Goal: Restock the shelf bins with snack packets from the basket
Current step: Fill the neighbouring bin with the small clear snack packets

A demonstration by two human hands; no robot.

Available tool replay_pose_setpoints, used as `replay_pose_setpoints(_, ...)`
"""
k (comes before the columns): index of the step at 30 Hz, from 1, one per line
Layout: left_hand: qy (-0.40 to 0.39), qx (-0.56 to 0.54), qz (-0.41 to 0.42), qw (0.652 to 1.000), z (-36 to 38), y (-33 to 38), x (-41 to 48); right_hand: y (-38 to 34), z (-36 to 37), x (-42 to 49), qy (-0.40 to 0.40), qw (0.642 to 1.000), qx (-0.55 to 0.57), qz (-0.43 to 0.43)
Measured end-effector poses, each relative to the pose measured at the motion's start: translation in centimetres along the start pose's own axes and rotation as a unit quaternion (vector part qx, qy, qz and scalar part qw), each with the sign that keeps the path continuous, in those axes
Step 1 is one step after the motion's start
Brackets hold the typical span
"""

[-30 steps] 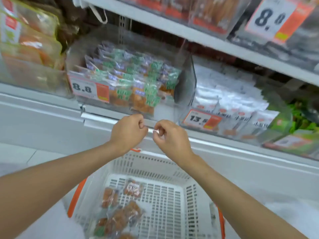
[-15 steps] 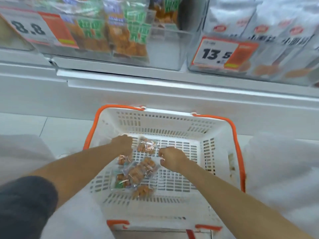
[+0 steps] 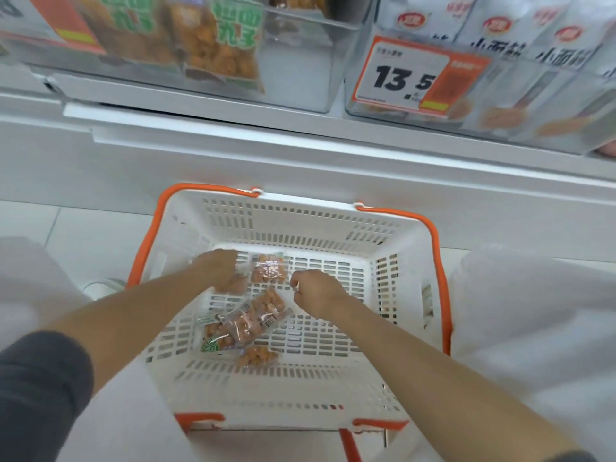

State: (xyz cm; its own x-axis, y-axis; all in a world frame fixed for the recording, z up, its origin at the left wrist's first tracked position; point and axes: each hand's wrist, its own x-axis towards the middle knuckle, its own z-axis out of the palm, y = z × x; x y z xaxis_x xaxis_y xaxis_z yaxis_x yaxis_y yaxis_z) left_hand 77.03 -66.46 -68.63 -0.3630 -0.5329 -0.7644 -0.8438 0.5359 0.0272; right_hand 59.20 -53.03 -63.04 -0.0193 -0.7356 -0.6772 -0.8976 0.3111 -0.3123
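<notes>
Just beneath left grip [image 3: 220, 271], snack packet [image 3: 237, 288]

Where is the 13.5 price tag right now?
In the head view, upper right: the 13.5 price tag sits on the front of the clear shelf bin of white packets, above the far rim of the white basket.

Fingertips of the left hand [image 3: 218, 270] hidden against a clear packet of orange snacks [image 3: 237, 287], right hand [image 3: 315, 292] fingers curled out of sight, clear plastic shelf bins [image 3: 300, 78] cut by top edge, orange-and-white price tag [image 3: 400, 76] small print unreadable
</notes>
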Motion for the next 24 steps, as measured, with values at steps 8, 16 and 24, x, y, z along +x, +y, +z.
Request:
replay_pose_setpoints(8, -0.024, -0.44, 0.023, 0.897, -12.5, 2.7, -7.5, -2.6, -5.9, -4.5, 0.149, 0.978, 0.052, -0.138)
replay_pose_setpoints(16, -0.037, -0.464, 0.049, 0.884, -16.5, 0.8, -14.5, -5.0, -13.9, -10.1, 0.297, 0.93, 0.158, -0.151)
replay_pose_setpoints(24, 0.146, -0.541, 0.185, 0.807, -19.7, 2.4, -17.4, -7.6, -19.1, -11.9, 0.248, 0.898, 0.334, -0.144)
